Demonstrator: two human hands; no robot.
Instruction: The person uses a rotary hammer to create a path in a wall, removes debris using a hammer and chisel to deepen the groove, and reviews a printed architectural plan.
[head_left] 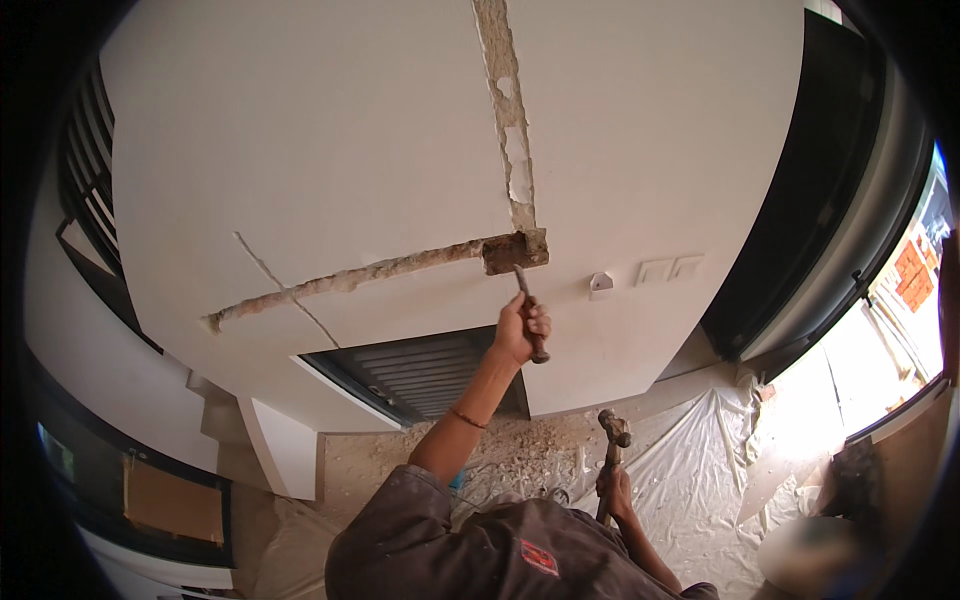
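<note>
Hammer: low centre-right of the frame, just above the person's dark shirt. The right hand is closed round the lower part of its wooden shaft, head up and well clear of the wall. It looks head-heavy and rigid; a hold low on the shaft suits swinging, though the wood could slip in a dusty palm.

Rubble: pale chips lie on the floor between the two arms, below the wall; loose and crumbly by the look of it.

Sheet: clear plastic spread over the floor at lower right, thin and probably slick underfoot.

Left hand: raised at centre frame, fingers wrapped fully round the chisel's shank, a thin band on the wrist below.

Chisel: slim steel bar slanting up and left from the fist, tip set in the wall. Stiff and hard, likely heavy for its size; best held mid-shank, fingers below the struck end.

Groove: rough channel running from centre-left up to a darker notch at the chisel's tip, where a vertical channel drops from the top edge. The plaster edges look brittle.

Switches: pale plates on the wall, right of the notch.
</note>
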